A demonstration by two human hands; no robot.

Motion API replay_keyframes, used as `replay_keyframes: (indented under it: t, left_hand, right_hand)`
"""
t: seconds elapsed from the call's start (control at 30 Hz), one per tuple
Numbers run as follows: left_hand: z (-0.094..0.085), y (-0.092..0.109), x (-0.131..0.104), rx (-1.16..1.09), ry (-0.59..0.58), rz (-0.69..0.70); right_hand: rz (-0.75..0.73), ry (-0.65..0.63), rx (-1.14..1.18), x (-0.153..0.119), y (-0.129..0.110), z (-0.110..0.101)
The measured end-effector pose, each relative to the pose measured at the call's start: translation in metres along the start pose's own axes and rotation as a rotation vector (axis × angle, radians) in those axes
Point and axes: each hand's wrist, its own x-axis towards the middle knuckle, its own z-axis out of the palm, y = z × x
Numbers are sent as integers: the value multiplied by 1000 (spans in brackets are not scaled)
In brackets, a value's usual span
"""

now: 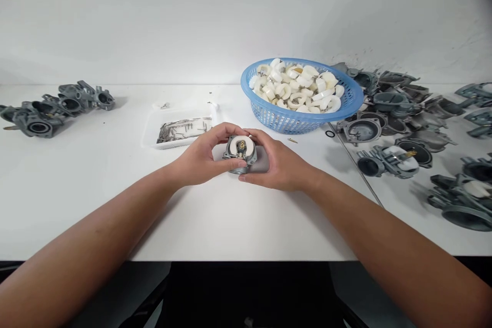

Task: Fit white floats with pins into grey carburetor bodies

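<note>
Between both hands, just above the white table, is a grey metal carburetor [227, 152] with its underside facing up. A white float [232, 147] sits in it around brass jets. My left hand [204, 156] wraps its left side, thumb across the near face and fingers over the far edge. My right hand [277, 160] closes on the right side, fingertips at the far edge and thumb near the bottom. Part of the carburetor is hidden by the fingers. A white tray [149, 132] of thin metal pins lies just beyond my left hand.
A blue basket [265, 109] heaped with white floats stands beyond my right hand. Carburetor bodies [69, 105] lie at the left; bowls [363, 130] and more carburetors [388, 160] crowd the right. A small brass needle [292, 140] and black O-ring [329, 134] lie near the basket.
</note>
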Motion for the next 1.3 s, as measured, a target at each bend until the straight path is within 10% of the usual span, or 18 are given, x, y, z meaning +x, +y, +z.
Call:
replay_keyframes:
  t: [1.3]
  left_hand:
    - [4, 0, -1, 137, 169, -42]
  right_hand:
    - [48, -45, -13, -1, -6, -6]
